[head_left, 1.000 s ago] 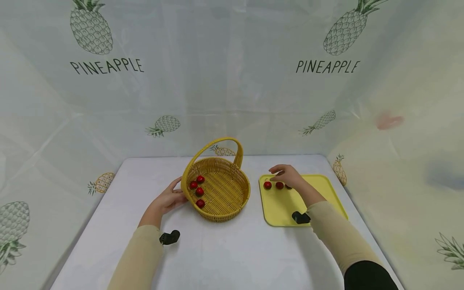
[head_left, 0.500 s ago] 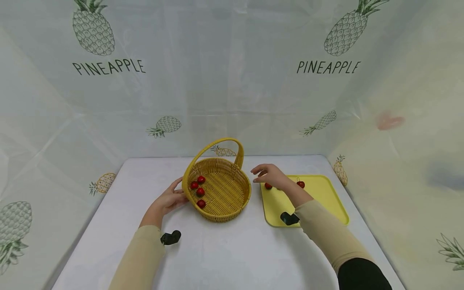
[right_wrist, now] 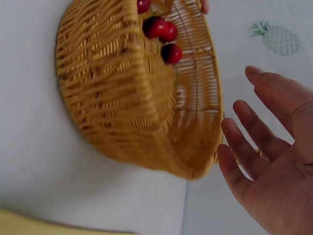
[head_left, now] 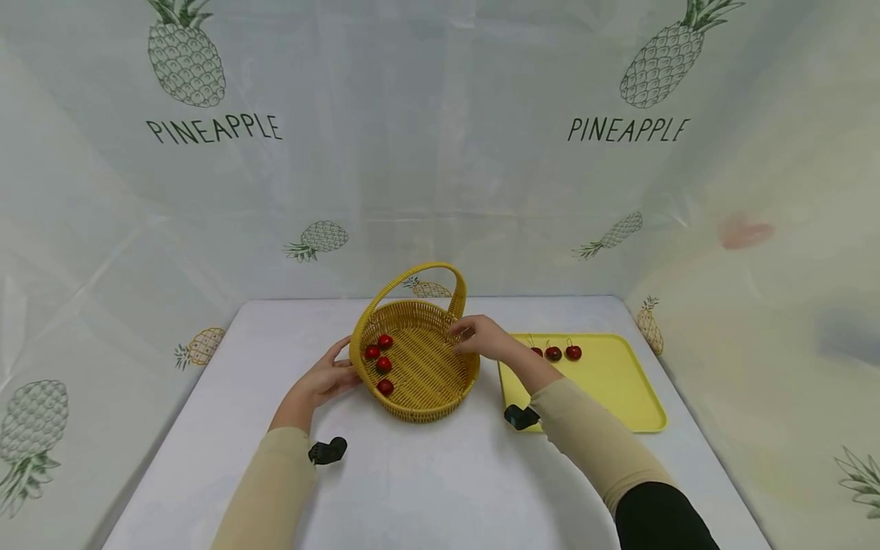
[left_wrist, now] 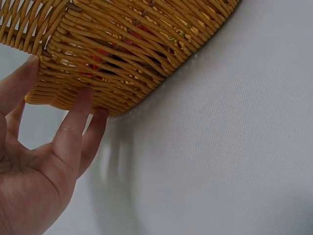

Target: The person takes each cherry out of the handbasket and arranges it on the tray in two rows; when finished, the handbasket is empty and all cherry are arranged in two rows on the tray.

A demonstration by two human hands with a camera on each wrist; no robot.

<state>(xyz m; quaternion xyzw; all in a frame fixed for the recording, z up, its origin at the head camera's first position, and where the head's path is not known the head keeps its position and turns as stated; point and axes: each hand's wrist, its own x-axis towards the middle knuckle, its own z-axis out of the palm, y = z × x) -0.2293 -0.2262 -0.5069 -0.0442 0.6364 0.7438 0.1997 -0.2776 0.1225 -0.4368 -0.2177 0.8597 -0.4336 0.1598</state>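
Note:
A yellow wicker basket (head_left: 419, 415) with a tall arched handle stands mid-table. Inside, several red cherries (head_left: 383, 365) lie along its left side. My left hand (head_left: 323, 382) rests on the outer left wall. In the left wrist view its spread, nearly straight fingers (left_wrist: 71, 129) touch the weave. My right hand (head_left: 481, 338) reaches over the basket's right rim, fingertips above the inside. In the right wrist view the right palm (right_wrist: 288, 186) faces the basket, fingers loosely bent, and no cherry shows among them.
A yellow tray (head_left: 619, 389) lies right of the basket, partly hidden by the right forearm. Along its back edge sits a row of cherries with stems (head_left: 574, 352). A pineapple-print sheet (head_left: 426, 176) hangs behind the white table (head_left: 426, 489).
My right hand has moved left from over the tray to the basket's right rim, uncovering cherries at the tray's back. The left hand has stayed on the basket.

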